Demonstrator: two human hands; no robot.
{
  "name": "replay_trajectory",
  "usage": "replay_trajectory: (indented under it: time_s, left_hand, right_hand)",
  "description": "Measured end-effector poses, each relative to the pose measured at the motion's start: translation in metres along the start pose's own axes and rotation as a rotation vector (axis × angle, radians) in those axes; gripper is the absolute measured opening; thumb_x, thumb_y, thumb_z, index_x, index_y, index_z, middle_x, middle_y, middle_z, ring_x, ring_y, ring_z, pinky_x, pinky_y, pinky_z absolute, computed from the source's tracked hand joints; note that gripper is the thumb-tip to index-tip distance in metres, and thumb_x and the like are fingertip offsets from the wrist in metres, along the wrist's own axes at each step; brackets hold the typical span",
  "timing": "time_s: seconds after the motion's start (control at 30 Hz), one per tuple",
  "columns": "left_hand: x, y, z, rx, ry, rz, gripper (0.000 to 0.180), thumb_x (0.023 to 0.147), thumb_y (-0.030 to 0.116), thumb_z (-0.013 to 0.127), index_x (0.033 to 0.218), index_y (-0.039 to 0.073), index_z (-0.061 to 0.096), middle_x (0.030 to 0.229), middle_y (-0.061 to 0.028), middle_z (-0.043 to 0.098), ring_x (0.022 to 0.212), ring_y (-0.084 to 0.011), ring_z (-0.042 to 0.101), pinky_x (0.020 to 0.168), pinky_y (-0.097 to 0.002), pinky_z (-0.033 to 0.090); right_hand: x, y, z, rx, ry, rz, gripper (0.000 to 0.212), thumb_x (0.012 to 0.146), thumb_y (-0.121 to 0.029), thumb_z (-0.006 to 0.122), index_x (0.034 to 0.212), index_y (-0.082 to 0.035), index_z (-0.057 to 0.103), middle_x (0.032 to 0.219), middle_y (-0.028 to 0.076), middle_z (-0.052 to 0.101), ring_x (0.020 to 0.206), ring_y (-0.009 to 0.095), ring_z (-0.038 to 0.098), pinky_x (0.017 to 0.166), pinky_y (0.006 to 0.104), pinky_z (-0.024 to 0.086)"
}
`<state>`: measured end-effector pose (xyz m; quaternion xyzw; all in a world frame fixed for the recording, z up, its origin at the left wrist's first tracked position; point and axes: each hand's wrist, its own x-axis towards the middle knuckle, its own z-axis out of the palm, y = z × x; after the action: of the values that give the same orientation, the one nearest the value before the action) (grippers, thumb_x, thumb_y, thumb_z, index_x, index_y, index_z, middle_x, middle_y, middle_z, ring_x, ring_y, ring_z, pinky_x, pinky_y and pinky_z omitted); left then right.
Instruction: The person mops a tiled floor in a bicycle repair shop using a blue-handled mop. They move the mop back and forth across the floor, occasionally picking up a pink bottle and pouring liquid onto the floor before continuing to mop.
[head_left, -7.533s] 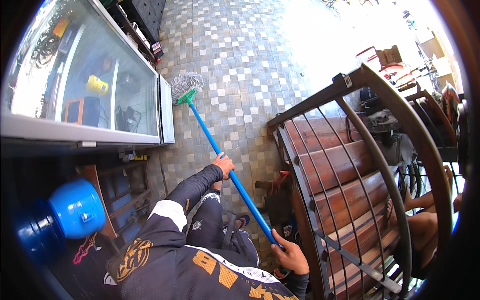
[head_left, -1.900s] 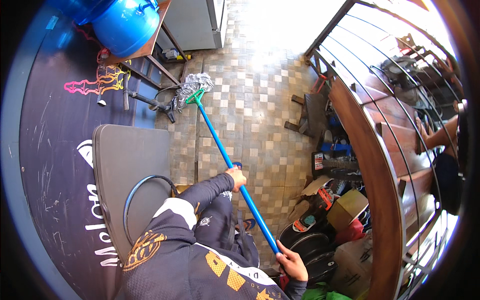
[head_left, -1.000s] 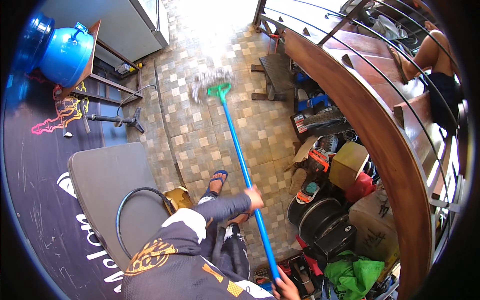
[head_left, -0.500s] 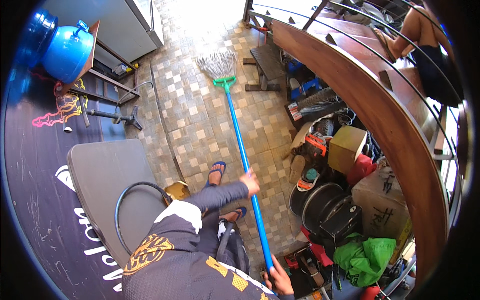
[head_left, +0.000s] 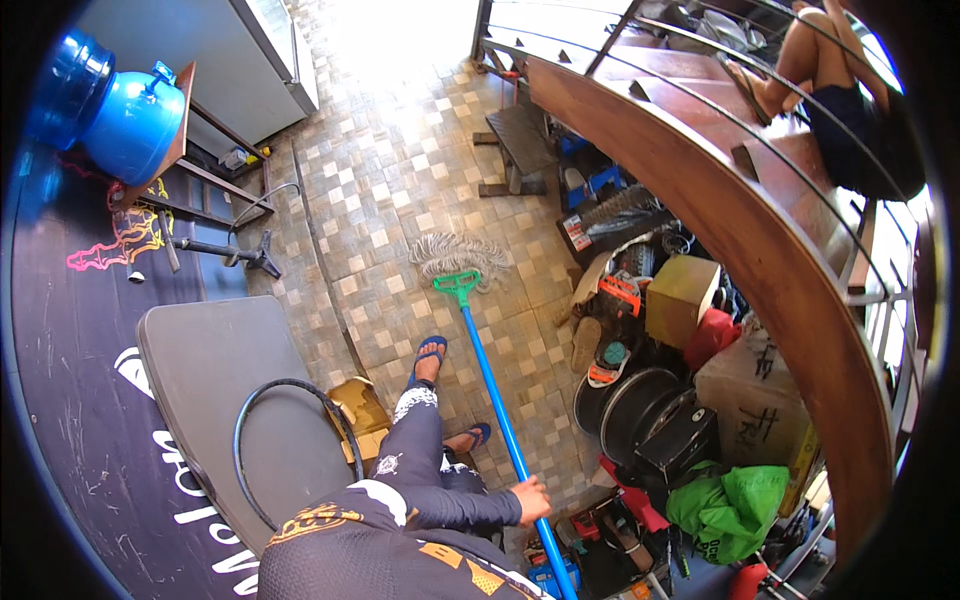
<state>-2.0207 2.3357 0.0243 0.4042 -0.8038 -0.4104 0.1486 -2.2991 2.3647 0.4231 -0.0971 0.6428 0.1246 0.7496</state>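
A mop with a blue handle (head_left: 497, 396), a green clamp and a grey string head (head_left: 450, 257) lies slanting across the tiled floor. Its strings rest on the tiles ahead of my feet. My left hand (head_left: 530, 500) is closed around the lower part of the handle, close to my body. Below it the handle runs out at the bottom edge. My right hand is out of the picture. Both my feet, in blue flip-flops, stand left of the handle.
A folded grey table (head_left: 225, 370) with a black hoop-like tyre (head_left: 240, 440) is at left, an open cardboard box (head_left: 360, 410) beside it. Boxes, wheel rims (head_left: 645, 410) and a green bag (head_left: 730, 510) crowd the right. Behind a curved staircase (head_left: 720, 180) railing, another person sits.
The mop head has come toward me across the floor. My left hand has drawn back with the handle, and my right hand has left the view at the bottom.
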Motion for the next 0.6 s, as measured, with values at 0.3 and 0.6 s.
replay_trajectory:
  time_s: [0.3, 0.6]
  left_hand:
    - [-0.062, -0.247, -0.231, 0.415, 0.053, -0.592, 0.040, 0.081, 0.029, 0.071, 0.118, 0.016, 0.065, 0.130, -0.0156, 0.057, 0.130, -0.0345, 0.050, 0.106, -0.0621, 0.037]
    - [-0.143, -0.385, -0.494, 0.105, 0.279, -0.689, 0.055, 0.084, 0.029, 0.069, 0.136, 0.017, 0.055, 0.133, -0.0168, 0.060, 0.126, -0.0384, 0.056, 0.100, -0.0539, 0.050]
  right_hand:
    - [0.208, -0.208, 0.176, -0.156, -0.249, -0.280, 0.075, 0.100, -0.024, 0.063, 0.164, -0.020, 0.024, 0.114, 0.007, 0.048, 0.089, 0.018, 0.044, 0.074, 0.0320, 0.035]
    - [0.287, -0.493, 0.333, -0.452, -0.263, -0.518, 0.070, 0.100, -0.012, 0.058, 0.163, -0.024, 0.028, 0.076, 0.004, 0.061, 0.048, 0.014, 0.056, 0.041, 0.0306, 0.047]
